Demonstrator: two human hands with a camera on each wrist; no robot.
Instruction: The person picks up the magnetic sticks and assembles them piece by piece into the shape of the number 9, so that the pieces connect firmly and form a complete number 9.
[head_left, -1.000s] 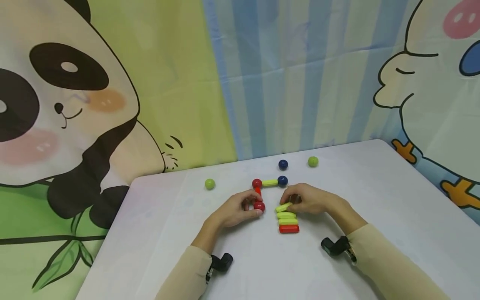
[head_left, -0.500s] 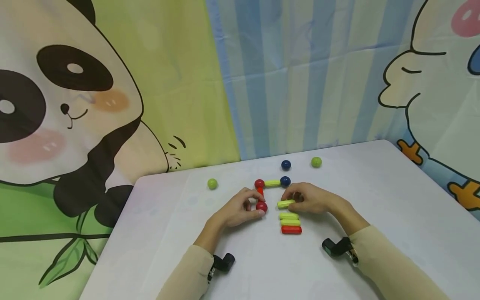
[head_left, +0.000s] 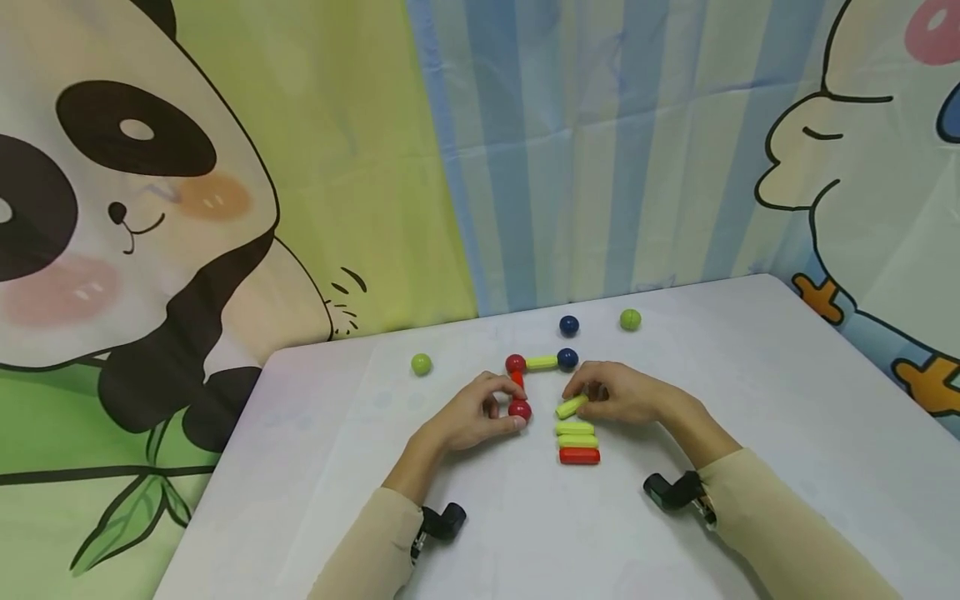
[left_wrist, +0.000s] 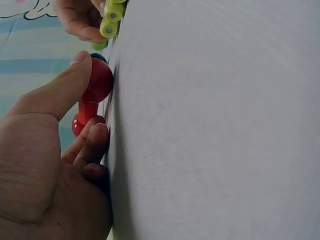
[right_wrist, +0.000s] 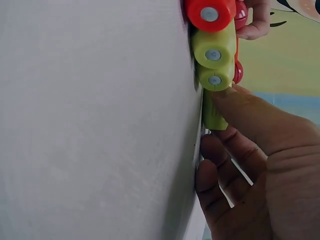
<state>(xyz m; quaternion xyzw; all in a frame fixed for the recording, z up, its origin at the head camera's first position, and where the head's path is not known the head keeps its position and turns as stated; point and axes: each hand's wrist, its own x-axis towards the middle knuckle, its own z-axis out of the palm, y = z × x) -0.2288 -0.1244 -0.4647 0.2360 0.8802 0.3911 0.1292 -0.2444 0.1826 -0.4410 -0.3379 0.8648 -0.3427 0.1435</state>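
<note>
My left hand [head_left: 471,417] grips the near red ball [head_left: 520,410] between thumb and fingers. From that ball a short red rod [head_left: 518,381] runs to a second red ball [head_left: 515,363]. A yellow-green rod [head_left: 542,363] links the second ball to a dark blue ball [head_left: 567,359]. In my right hand [head_left: 621,394] a loose yellow-green magnetic rod [head_left: 572,407] is pinched, tilted, to the right of the near red ball. The right wrist view shows this rod [right_wrist: 214,114] close to the tabletop, partly hidden by the thumb.
Two yellow-green rods [head_left: 576,435] and a red rod [head_left: 579,456] lie in a row just nearer than my right hand. Loose on the white table [head_left: 337,467] are a dark blue ball [head_left: 569,326] and green balls at the back right [head_left: 630,319] and left [head_left: 422,364].
My right hand has drawn the yellow-green rod away from the row, leaving a gap, and turned it to a slant. My left hand stays on the red ball.
</note>
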